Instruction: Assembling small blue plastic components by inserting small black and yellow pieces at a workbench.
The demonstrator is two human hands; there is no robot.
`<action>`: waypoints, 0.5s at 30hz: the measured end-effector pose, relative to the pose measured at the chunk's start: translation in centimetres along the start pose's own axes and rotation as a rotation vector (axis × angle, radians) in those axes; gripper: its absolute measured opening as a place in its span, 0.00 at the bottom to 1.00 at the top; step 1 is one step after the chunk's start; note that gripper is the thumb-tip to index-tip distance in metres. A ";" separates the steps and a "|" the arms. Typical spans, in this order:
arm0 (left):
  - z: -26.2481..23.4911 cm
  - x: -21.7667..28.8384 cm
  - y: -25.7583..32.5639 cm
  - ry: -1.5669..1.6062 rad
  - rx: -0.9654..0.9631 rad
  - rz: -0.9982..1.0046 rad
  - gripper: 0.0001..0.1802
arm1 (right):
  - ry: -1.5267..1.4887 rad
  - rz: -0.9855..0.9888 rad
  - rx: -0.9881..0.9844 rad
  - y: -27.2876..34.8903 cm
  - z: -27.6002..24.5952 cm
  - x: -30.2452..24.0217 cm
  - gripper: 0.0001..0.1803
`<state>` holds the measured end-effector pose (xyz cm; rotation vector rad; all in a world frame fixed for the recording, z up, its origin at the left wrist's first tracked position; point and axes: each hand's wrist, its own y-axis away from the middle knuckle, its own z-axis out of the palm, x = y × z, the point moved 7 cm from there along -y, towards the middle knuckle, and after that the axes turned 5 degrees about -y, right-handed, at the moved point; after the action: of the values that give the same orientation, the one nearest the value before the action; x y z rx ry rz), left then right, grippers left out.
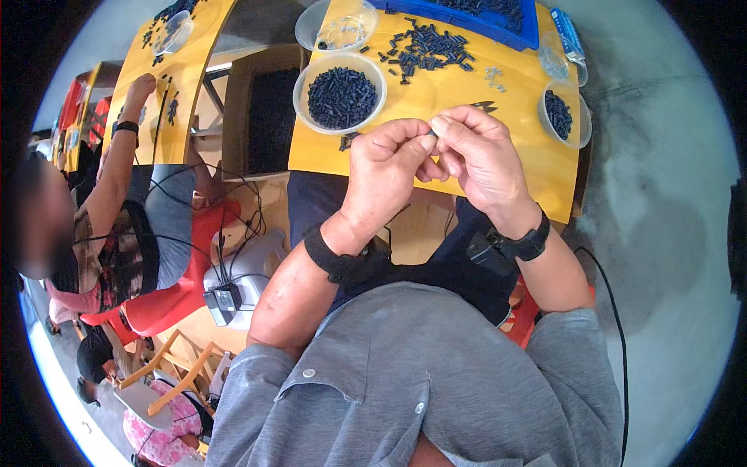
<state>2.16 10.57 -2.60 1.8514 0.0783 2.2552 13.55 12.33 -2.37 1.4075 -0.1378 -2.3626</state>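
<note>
Both hands meet above the near edge of the yellow table [498, 134], fingertips touching. My left hand [383, 170] and my right hand [489, 165] are closed in a pinch on a small dark piece [433, 133], mostly hidden by the fingers. Just left of them stands a clear round bowl [300, 105] full of short dark cylindrical pieces [341, 98]. More such pieces lie in a loose pile [426, 50] farther back. Behind my right hand rest small dark-handled snips [484, 106], near a few tiny clear parts [493, 76].
A blue tray [532, 29] of dark pieces sits at the far edge. Another clear bowl [583, 124] stands right, a tub [305, 29] back left. An open carton [235, 117] separates the tables. Left, a person [109, 226] works. Cables [233, 194] hang between us.
</note>
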 end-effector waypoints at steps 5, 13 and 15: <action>0.1 -0.7 0.0 0.026 -0.032 -0.040 0.07 | -0.008 0.050 0.028 0.1 -0.6 0.1 0.07; 0.3 0.1 0.0 -0.054 -0.113 -0.081 0.07 | 0.088 0.041 0.010 0.5 -0.4 -0.4 0.08; 0.2 0.5 0.2 -0.059 -0.099 -0.066 0.07 | 0.091 0.029 0.002 0.6 -0.1 -0.7 0.09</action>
<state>2.27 10.50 -2.03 1.8350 0.0177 2.1199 14.16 12.08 -1.66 1.5002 -0.1341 -2.2717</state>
